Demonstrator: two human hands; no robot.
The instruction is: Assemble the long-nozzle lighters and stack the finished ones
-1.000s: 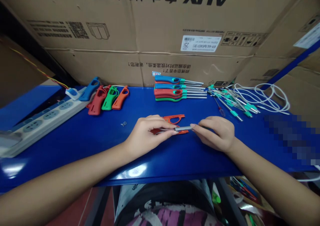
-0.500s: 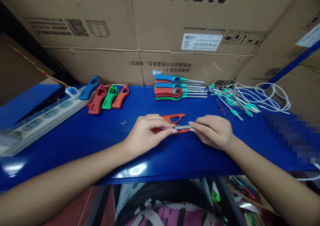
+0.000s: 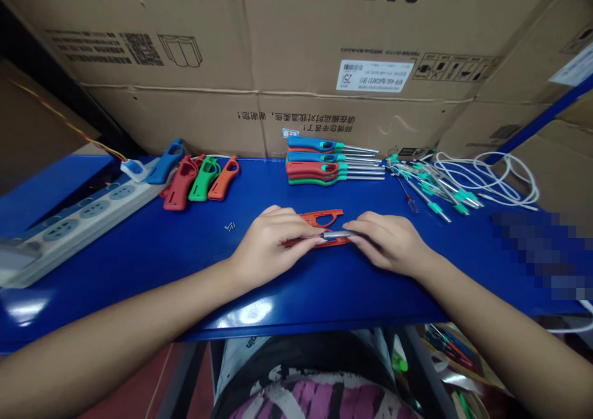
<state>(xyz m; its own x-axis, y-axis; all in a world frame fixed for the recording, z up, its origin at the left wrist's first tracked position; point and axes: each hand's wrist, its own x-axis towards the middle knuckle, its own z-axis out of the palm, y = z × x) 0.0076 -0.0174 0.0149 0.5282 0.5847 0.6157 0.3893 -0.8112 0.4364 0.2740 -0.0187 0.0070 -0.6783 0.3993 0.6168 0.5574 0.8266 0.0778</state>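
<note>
Between my two hands is a short silvery metal tube point(image 3: 336, 235), held level above the blue table. My left hand point(image 3: 277, 241) pinches its left end between thumb and fingers. At the tube's right end, my right hand point(image 3: 386, 241) grips with thumb and fingertips. Just beneath and behind lies an orange lighter casing point(image 3: 330, 214) with a looped trigger opening, partly covered by my left hand and the tube. A few small screws point(image 3: 230, 226) rest on the table, left of my left hand.
Stacked gas lighters point(image 3: 312, 170) with metal barrels lie at the back. Loose casings point(image 3: 180, 187) sit beside a power strip point(image 3: 88, 215) at left. Metal barrel parts point(image 3: 428, 190), a screwdriver point(image 3: 411, 204) and a coiled white cable point(image 3: 509, 181) lie back right. A cardboard box point(image 3: 259, 110) stands behind.
My right hand has shifted slightly left along the tube, and its fingers have closed in more. My left hand keeps its pinch in nearly the same place.
</note>
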